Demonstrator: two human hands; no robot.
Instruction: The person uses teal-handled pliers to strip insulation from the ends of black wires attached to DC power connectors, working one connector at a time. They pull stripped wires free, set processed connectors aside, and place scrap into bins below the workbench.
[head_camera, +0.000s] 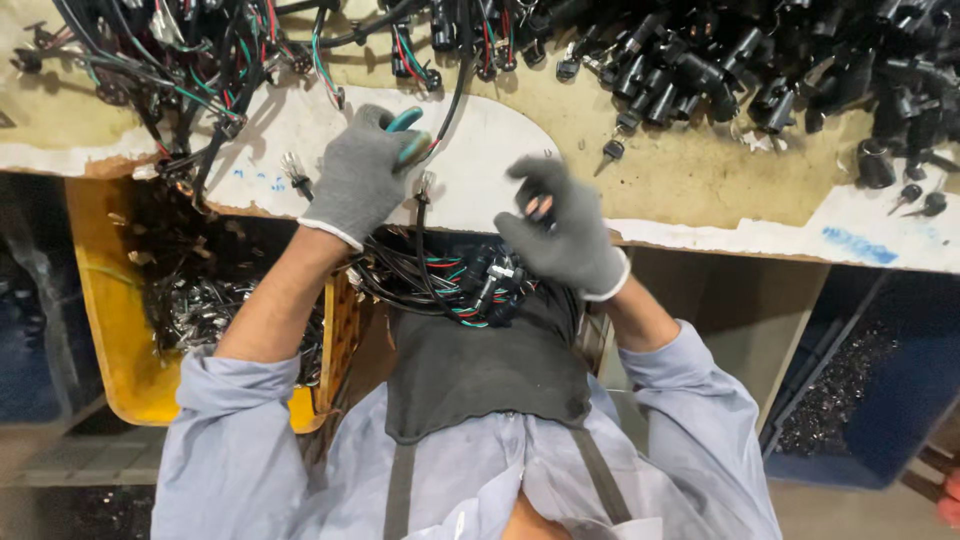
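Observation:
My left hand (362, 175), in a grey knit glove, is closed around a teal-handled hand tool (405, 124) over the white patch of the workbench (480, 180). My right hand (565, 240), gloved the same, pinches a small black connector (536, 204) near the bench's front edge. A bundle of black wires with red and green strands (465, 285) hangs between both hands and rests against my dark apron. One thin black wire runs up from the bundle past the left hand.
A tangle of wire harnesses (200, 60) covers the bench's far left. A heap of black key switches (720, 60) fills the far right, with loose keys (612, 151) nearby. Under the bench stand a yellow bin (110, 300) of metal parts and a blue bin (880, 400).

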